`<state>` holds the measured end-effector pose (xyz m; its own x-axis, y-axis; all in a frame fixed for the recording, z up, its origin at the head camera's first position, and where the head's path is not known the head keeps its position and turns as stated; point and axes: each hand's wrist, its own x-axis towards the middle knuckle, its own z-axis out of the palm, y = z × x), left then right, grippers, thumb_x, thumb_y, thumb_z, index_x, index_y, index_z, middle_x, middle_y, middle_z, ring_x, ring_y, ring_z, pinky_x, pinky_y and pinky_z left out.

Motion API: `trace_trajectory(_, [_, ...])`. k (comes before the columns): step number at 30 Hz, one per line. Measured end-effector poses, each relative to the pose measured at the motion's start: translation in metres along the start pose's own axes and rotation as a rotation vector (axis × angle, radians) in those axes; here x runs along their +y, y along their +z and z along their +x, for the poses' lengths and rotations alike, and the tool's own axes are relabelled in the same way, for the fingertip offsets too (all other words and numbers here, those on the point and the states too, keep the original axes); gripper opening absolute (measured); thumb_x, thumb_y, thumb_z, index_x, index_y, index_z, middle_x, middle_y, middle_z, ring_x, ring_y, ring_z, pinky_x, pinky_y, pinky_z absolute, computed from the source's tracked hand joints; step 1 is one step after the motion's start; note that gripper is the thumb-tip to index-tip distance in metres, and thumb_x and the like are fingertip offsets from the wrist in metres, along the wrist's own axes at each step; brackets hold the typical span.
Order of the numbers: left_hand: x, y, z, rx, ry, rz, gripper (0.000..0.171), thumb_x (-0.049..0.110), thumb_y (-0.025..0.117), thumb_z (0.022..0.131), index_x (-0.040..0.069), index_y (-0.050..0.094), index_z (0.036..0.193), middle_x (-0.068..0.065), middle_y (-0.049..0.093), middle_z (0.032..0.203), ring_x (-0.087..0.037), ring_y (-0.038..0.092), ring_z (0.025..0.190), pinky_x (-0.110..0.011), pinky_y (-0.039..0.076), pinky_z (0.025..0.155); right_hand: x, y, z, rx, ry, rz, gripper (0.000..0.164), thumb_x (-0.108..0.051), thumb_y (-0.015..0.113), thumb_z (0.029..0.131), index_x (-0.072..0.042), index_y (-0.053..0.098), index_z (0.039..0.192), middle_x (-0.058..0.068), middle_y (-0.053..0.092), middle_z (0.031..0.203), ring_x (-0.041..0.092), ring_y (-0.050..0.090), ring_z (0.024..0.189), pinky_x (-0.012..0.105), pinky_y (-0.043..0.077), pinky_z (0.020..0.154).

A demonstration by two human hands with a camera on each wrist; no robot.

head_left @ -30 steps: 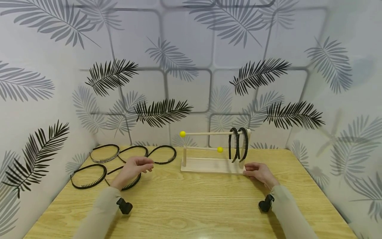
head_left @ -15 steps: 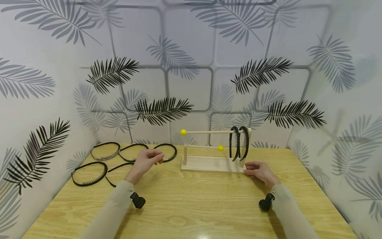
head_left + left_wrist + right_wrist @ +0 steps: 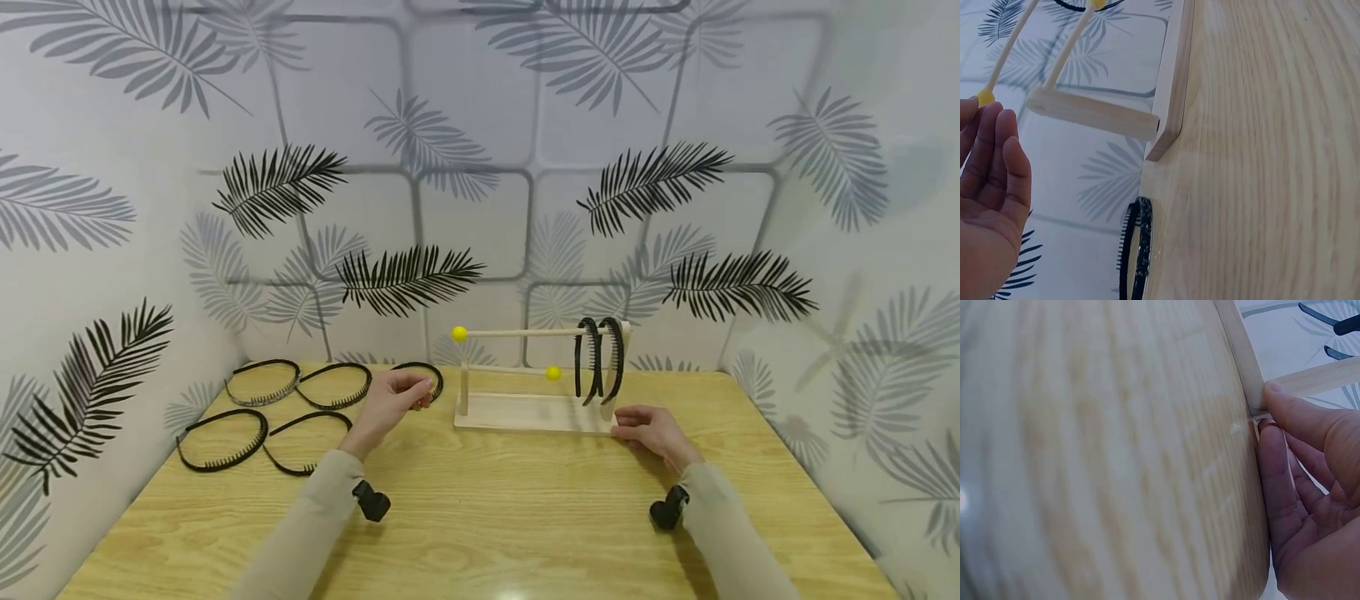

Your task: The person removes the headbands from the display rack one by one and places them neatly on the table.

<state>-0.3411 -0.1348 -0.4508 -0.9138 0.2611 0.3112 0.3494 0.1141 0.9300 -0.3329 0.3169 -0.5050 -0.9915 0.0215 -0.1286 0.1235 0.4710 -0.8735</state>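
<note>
A wooden rack (image 3: 532, 414) stands mid-table in the head view, with two horizontal rods tipped by yellow balls (image 3: 459, 333). Two black toothed headbands (image 3: 589, 360) hang at the right end of its upper rod. My right hand (image 3: 652, 433) pinches the right front corner of the rack's base (image 3: 1247, 381), thumb on top. My left hand (image 3: 393, 404) holds nothing, its fingers loosely bent in the air left of the rack. It partly hides a headband (image 3: 438, 375) lying behind it. In the left wrist view my left fingertips overlap a yellow ball (image 3: 985, 97).
Several more black headbands (image 3: 225, 460) lie flat on the left side of the wood-grain table (image 3: 510, 517). A patterned wall (image 3: 480, 217) of leaf prints closes off the back and both sides.
My left hand has moved rightward from over the headbands toward the rack's left end, uncovering the near headband there. My right hand stays at the base corner.
</note>
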Motion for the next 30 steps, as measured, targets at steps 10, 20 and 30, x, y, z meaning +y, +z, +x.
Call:
trace_trajectory(10, [0.001, 0.024, 0.011, 0.038, 0.039, -0.006, 0.022, 0.022, 0.067, 0.095, 0.002, 0.073, 0.096, -0.014, 0.068, 0.078, -0.024, 0.066, 0.07, -0.03, 0.054, 0.064, -0.002, -0.001, 0.001, -0.014, 0.002, 0.012, 0.055, -0.015, 0.074, 0.089, 0.006, 0.054, 0.135, 0.021, 0.066, 0.121, 0.006, 0.065, 0.085, 0.025, 0.057, 0.073])
trace_trajectory(20, [0.011, 0.046, 0.021, 0.028, 0.051, -0.008, 0.021, 0.022, 0.065, 0.096, 0.004, 0.074, 0.101, -0.022, 0.067, 0.081, -0.027, 0.064, 0.071, -0.03, 0.053, 0.063, -0.006, 0.0, 0.001, 0.005, 0.011, 0.001, 0.052, -0.015, 0.075, 0.088, 0.004, 0.057, 0.133, 0.017, 0.068, 0.117, 0.006, 0.065, 0.083, 0.024, 0.056, 0.071])
trace_trajectory(30, [0.015, 0.071, 0.03, -0.016, 0.074, -0.035, 0.019, 0.021, 0.066, 0.095, 0.004, 0.075, 0.095, -0.013, 0.068, 0.075, -0.02, 0.062, 0.066, -0.037, 0.054, 0.062, -0.003, 0.0, 0.0, 0.001, 0.031, -0.008, 0.052, -0.017, 0.073, 0.09, 0.003, 0.056, 0.134, 0.019, 0.066, 0.121, 0.008, 0.064, 0.088, 0.025, 0.056, 0.075])
